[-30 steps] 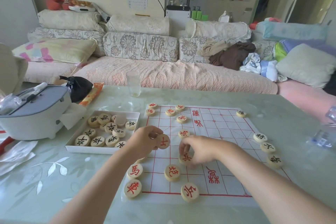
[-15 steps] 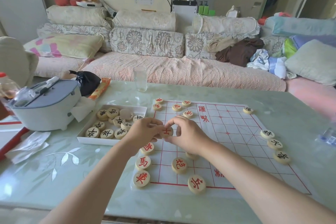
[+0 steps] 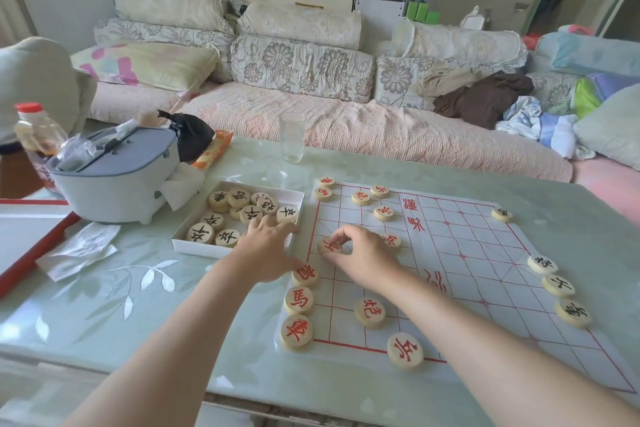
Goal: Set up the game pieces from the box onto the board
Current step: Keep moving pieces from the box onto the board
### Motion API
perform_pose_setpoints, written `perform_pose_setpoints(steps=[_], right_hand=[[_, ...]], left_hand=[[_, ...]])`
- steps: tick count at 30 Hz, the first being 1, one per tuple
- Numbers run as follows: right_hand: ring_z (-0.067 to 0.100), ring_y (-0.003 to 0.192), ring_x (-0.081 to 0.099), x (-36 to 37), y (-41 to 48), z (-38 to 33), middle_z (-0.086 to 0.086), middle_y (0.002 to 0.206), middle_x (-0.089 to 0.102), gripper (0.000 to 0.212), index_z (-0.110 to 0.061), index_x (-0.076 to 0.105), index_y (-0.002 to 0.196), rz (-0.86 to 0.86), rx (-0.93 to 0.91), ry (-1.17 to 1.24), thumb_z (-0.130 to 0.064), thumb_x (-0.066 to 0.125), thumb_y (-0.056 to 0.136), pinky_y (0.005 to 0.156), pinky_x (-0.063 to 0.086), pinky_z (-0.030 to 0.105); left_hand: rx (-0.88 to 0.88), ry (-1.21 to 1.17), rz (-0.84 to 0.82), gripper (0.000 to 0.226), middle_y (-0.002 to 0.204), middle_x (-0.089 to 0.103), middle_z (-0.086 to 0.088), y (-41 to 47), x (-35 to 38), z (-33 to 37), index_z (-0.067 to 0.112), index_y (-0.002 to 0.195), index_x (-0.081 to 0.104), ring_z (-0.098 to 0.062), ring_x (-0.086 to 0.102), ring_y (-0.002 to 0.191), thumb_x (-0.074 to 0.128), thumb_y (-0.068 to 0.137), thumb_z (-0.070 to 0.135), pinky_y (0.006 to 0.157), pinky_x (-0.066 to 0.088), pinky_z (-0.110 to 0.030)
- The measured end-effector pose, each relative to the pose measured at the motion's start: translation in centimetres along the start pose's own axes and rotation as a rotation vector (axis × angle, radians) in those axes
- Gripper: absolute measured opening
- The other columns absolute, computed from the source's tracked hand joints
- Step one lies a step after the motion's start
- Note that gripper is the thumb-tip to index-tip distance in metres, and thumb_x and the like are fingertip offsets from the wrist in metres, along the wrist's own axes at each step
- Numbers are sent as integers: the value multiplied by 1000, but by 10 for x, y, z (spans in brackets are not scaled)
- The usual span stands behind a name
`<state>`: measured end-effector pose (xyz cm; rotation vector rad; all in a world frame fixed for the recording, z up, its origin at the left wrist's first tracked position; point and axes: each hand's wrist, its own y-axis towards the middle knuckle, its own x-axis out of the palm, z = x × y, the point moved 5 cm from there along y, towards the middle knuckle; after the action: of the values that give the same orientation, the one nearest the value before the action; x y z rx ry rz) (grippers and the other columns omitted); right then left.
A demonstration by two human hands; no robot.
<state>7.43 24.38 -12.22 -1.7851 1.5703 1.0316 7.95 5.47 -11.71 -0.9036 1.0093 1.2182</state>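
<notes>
A white paper board (image 3: 467,253) with a red grid lies on the glass table. Round wooden discs with red characters stand along its left edge, black-lettered ones along its right edge. My right hand (image 3: 363,256) pinches a red-lettered disc (image 3: 329,247) on the board's left edge. My left hand (image 3: 266,250) reaches with straight fingers over the near right corner of the white box (image 3: 194,246), which holds several black-lettered discs (image 3: 201,232). Whether those fingers touch a disc is hidden.
A grey-and-white appliance (image 3: 114,180) stands left of the box, with a bottle (image 3: 34,135) behind it and crumpled tissue (image 3: 79,250) in front. An empty glass (image 3: 292,137) stands behind the board. A red-edged tray (image 3: 31,239) lies at far left. A sofa runs behind.
The red disc passed from my left hand to my right, which now holds it down on the board's left edge. My left hand moved left toward the box.
</notes>
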Motion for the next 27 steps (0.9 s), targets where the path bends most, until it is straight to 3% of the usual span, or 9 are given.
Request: perform_pose_setpoints(steps=[6,12,15,20,24,27], right_hand=[[6,98,59,20,16,-19,-19,105,64,30,-37,63,99,-48,-30,-54,-60,67,79,78,46,28],[15,100,58,19,30,-29,-13,107,58,24,-33,68,95,-64,-77,-150,-52,55,91,82,47,33],[16,97,58,18,41,-45,-11,108,59,19,-32,68,98,-46,-140,-170,-42,52,94,79,48,33],[14,95,57,24,70,-82,-9,111,61,13,-32,65,101,-39,-213,-179,-28,54,95,74,42,29],[19,113,57,36,101,-99,-4,128,59,29,-30,60,122,-79,-209,-245,-21,49,96,86,46,31],[23,125,53,49,124,-106,0,142,52,48,-32,46,141,-137,-188,-368,-17,48,96,94,47,35]], left_hand=[[-7,-58,7,82,141,36,-5,3,-1,-10,28,145,31,-27,25,130,65,77,59,105,32,-42],[-41,-93,117,48,132,45,-3,16,-16,-35,29,131,49,-27,31,130,56,86,46,104,34,-43],[-70,-68,176,45,126,48,-5,19,-24,-49,29,130,51,-28,34,126,56,88,45,103,36,-43],[-120,21,202,45,134,42,-6,18,-29,-66,29,136,46,-27,30,128,49,92,38,99,37,-41],[-135,17,171,43,135,41,-5,17,-26,-74,26,133,48,-27,29,129,50,91,37,100,36,-42],[-139,22,151,42,134,42,-6,20,-25,-80,25,130,51,-28,32,125,50,90,39,99,36,-41]])
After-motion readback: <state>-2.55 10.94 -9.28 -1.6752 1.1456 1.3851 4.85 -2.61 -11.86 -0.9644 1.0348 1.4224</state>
